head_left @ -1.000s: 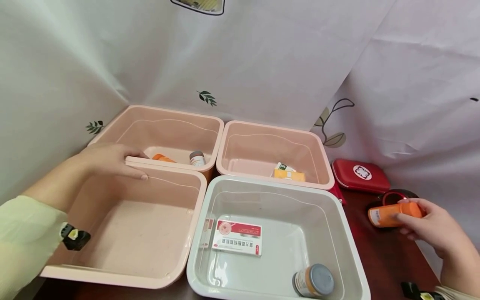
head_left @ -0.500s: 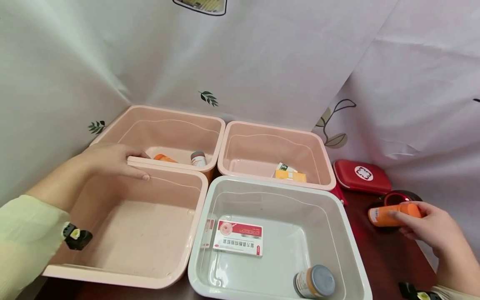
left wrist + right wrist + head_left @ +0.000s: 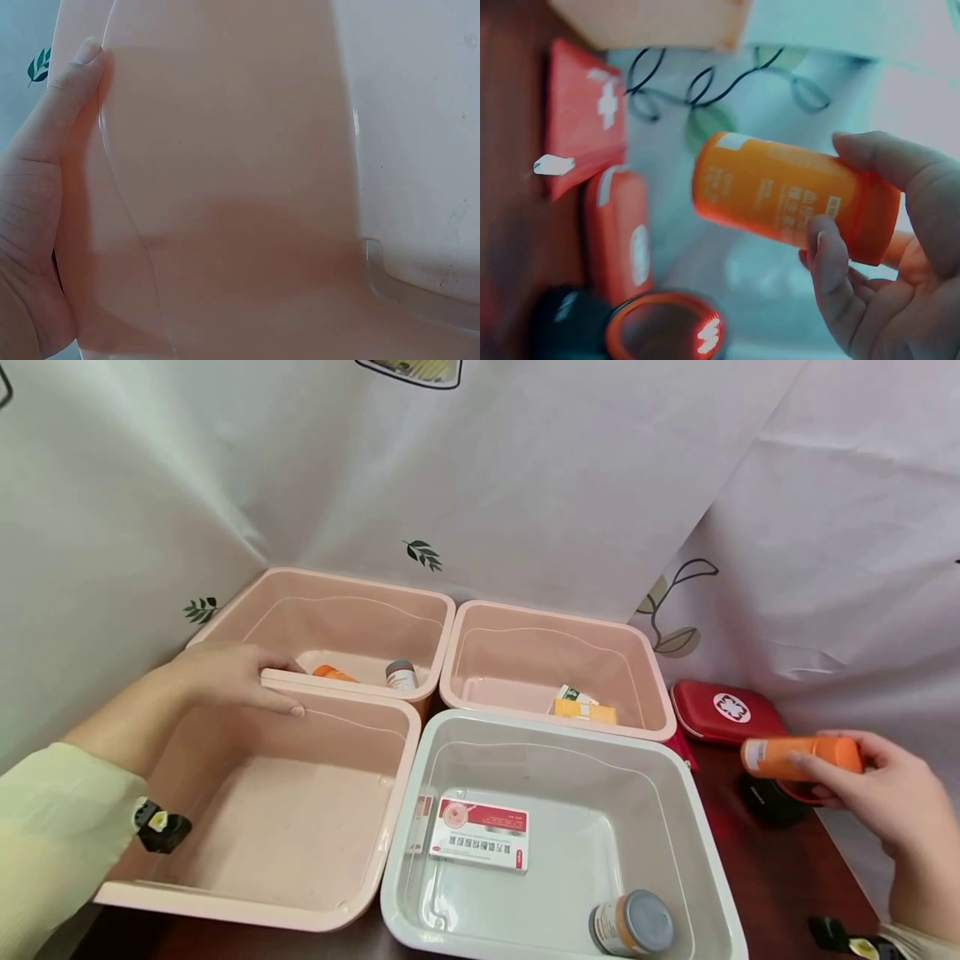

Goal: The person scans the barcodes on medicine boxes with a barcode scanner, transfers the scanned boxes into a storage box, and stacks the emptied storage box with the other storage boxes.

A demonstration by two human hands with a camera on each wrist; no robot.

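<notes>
My right hand [image 3: 892, 785] pinches an orange pill bottle [image 3: 787, 757] near its orange cap end, thumb and fingers on its sides. The bottle is tilted on its side above the table, white print showing on it in the right wrist view [image 3: 780, 191]. My left hand [image 3: 228, 677] grips the back rim of the front-left pink bin [image 3: 300, 827]. Its thumb [image 3: 67, 82] lies along the inner wall, and the other fingers go behind the rim, mostly hidden. Below the orange bottle stands a black container [image 3: 768, 800] with a red ring [image 3: 615, 337] beside it.
A grey bin [image 3: 555, 827] holds a red-and-white medicine box [image 3: 480, 835] and a grey-capped bottle [image 3: 633, 922]. Behind, one pink bin [image 3: 345, 610] holds two bottles, another [image 3: 547, 643] small boxes. A red first-aid case [image 3: 727, 712] and red pouch [image 3: 585, 120] lie right.
My right hand has lifted the orange bottle upward, uncovering more of the black container beneath. The left hand keeps its place on the rim; the head view has shifted slightly.
</notes>
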